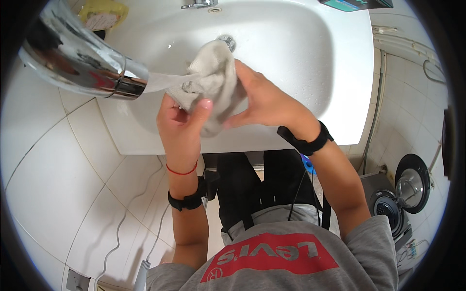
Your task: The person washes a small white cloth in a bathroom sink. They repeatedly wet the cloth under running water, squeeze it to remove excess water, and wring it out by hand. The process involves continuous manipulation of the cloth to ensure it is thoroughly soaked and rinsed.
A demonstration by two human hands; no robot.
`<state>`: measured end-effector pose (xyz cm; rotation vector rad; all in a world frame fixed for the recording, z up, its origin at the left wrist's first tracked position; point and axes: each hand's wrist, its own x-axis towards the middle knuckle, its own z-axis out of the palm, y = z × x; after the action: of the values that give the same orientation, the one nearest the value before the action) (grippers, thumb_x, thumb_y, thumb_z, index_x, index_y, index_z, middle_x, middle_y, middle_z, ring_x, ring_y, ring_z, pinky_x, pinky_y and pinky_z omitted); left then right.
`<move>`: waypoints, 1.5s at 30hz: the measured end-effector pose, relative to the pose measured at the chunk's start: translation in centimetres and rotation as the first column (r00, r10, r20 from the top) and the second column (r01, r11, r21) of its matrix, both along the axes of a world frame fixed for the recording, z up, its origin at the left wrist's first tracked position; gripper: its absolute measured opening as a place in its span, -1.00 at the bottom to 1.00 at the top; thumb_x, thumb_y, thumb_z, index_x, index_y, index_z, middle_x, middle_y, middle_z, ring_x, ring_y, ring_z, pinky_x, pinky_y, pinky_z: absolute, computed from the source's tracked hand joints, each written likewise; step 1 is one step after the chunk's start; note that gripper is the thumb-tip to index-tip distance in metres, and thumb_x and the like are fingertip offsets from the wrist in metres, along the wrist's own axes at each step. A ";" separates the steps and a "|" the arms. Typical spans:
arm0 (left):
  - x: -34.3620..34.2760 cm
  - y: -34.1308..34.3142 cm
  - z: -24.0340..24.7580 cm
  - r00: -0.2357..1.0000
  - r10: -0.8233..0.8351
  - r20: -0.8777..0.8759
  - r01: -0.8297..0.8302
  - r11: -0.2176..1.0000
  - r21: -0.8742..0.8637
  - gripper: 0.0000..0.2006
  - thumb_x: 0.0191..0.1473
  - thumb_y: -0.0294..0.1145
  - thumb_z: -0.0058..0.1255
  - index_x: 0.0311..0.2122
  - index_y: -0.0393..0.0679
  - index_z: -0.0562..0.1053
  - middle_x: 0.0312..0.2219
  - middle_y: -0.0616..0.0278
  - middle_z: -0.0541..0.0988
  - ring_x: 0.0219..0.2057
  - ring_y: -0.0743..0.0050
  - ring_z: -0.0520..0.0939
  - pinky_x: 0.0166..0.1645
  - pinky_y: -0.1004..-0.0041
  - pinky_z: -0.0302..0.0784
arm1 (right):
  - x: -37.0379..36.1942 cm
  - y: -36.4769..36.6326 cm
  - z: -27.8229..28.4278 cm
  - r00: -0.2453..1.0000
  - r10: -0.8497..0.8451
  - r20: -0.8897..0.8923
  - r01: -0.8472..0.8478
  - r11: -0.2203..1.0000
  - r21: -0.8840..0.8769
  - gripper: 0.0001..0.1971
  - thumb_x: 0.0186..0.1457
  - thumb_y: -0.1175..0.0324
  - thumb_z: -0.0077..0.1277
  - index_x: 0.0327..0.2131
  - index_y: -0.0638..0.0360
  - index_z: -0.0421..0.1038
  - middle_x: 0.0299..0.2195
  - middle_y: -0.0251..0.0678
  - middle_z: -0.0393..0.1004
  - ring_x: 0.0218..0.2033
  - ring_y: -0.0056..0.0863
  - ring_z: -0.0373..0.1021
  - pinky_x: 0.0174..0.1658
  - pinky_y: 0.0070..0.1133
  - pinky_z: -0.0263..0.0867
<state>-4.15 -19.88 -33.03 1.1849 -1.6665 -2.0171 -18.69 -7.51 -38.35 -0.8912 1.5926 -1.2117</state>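
Observation:
Both of my hands hold a bunched, grey-beige knit cloth [213,68] over the white sink basin [296,34]. My left hand [182,119] is closed on its lower left part, thumb lying across the front. On the right side, my right hand [267,99] curves round the fabric, fingertips partly hidden behind it and thumb near its lower edge. From the large chrome faucet [136,80] at the left, a stream of water [167,81] runs onto the cloth. Just beyond the cloth's far end, the metal drain [227,42] shows in part.
A yellow package [103,15] sits at the far left, and a dark box [357,4] lies on the far right rim. Another chrome fixture [199,4] stands at the back. A washing machine with its round door open [412,184] is at the right; cables hang at lower left.

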 end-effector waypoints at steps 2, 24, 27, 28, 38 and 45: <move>-0.4 0.4 0.4 0.977 0.146 -0.153 -0.111 0.970 0.216 -0.66 0.18 -0.58 0.08 0.07 -0.34 0.40 -0.05 0.17 0.54 -0.03 0.49 0.50 0.07 0.44 0.40 | 0.3 -0.6 -0.9 0.999 0.050 0.012 -0.050 0.998 -0.034 -0.03 -0.32 0.37 0.47 0.23 0.19 0.18 0.09 -0.14 0.42 0.15 -0.17 0.31 0.20 -0.39 0.22; 3.5 0.2 -3.4 0.939 -0.234 0.252 0.338 0.763 -0.551 0.12 -0.24 -0.35 0.49 0.36 -0.21 -0.04 0.31 0.00 0.09 0.31 0.06 0.21 0.35 0.08 0.19 | 0.7 -1.3 1.5 0.857 -0.176 0.484 0.227 0.973 -0.049 -0.59 -0.02 0.53 0.08 -0.02 0.35 0.46 -0.25 -0.40 0.57 -0.25 -0.68 0.44 -0.14 -0.68 0.34; 0.8 0.7 -3.3 0.942 -0.328 0.063 0.322 0.841 -0.435 0.19 -0.25 -0.33 0.50 0.38 -0.19 -0.14 0.31 -0.02 0.09 0.31 0.06 0.21 0.35 0.12 0.19 | 1.5 -1.7 2.5 0.829 -0.095 0.551 0.188 0.975 -0.115 -0.62 -0.05 0.53 0.09 -0.07 0.36 0.49 -0.25 -0.38 0.56 -0.26 -0.68 0.42 -0.13 -0.68 0.33; 0.6 0.6 -3.6 0.933 -0.347 0.090 0.343 0.789 -0.511 0.23 -0.25 -0.33 0.50 0.39 -0.17 -0.19 0.31 -0.03 0.10 0.31 0.07 0.23 0.34 0.15 0.22 | 1.8 -1.9 2.9 0.815 -0.087 0.573 0.206 0.968 -0.146 -0.61 -0.06 0.54 0.09 -0.07 0.37 0.48 -0.25 -0.37 0.56 -0.25 -0.67 0.42 -0.11 -0.67 0.33; 0.5 -3.9 -5.1 0.853 -0.439 0.283 0.523 0.725 -0.449 -0.37 -0.23 -0.47 0.39 0.04 -0.32 0.43 -0.12 -0.08 0.59 -0.11 0.15 0.66 -0.04 0.34 0.54 | -0.3 1.1 0.9 0.974 -0.125 0.188 0.154 0.976 -0.152 -0.39 -0.14 0.55 0.16 0.10 0.36 0.39 -0.10 -0.22 0.52 -0.06 -0.44 0.44 0.10 -0.53 0.33; -2.4 -4.9 -3.0 0.684 -0.643 0.344 0.656 0.337 -0.675 -0.50 -0.18 -0.50 0.23 -0.04 -0.32 0.42 -0.35 -0.09 0.60 -0.26 -0.20 0.61 -0.16 0.20 0.54 | -3.4 1.5 1.0 0.689 -0.193 0.698 0.065 0.976 0.206 -0.06 -0.09 -0.18 0.30 0.15 0.47 0.29 0.03 0.00 0.42 0.07 -0.23 0.39 -0.02 -0.37 0.45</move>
<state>-6.55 -24.80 -36.07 0.1746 -2.9032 -1.1923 -22.13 -5.96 -37.34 -0.1287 1.0847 -1.2859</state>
